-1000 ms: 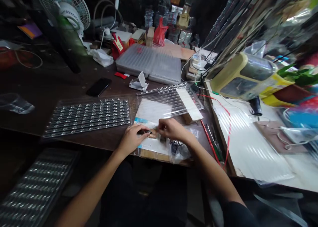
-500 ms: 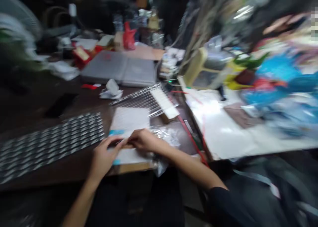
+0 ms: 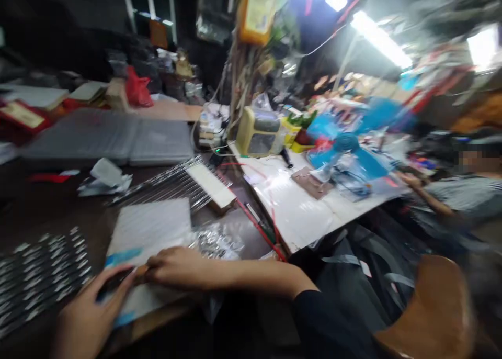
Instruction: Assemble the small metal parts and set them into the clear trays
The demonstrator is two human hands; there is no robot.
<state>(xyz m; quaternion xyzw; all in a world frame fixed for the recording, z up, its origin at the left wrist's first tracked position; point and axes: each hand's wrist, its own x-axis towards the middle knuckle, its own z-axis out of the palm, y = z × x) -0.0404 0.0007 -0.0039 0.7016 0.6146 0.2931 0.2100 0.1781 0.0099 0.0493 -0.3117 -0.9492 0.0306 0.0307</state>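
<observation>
My left hand (image 3: 92, 309) is closed, thumb and fingers pinched round a small dark object (image 3: 113, 282) that blur keeps me from naming. Just right of it, my right hand (image 3: 172, 266) is closed too, its fingertips at a small brown piece (image 3: 140, 273) between the hands. Both are over a white board (image 3: 152, 223) with blue tape along its left side. Beyond my right hand lies a clear plastic bag (image 3: 219, 241) of small shiny parts. To the left are rows of dark strips with silvery pieces (image 3: 43, 280).
Thin metal rods (image 3: 168, 183) lie behind the board, under a white-topped block (image 3: 212, 183). Grey cases (image 3: 86, 136) stand farther back. A white side table (image 3: 282, 207) holds a blue fan (image 3: 349, 155). Another person (image 3: 463, 191) sits at right, near a brown chair back (image 3: 435, 301).
My view has swung right and up, so the bench appears farther left and lamps, the other person and a chair back show. My hands stay together over the board in much the same pose.
</observation>
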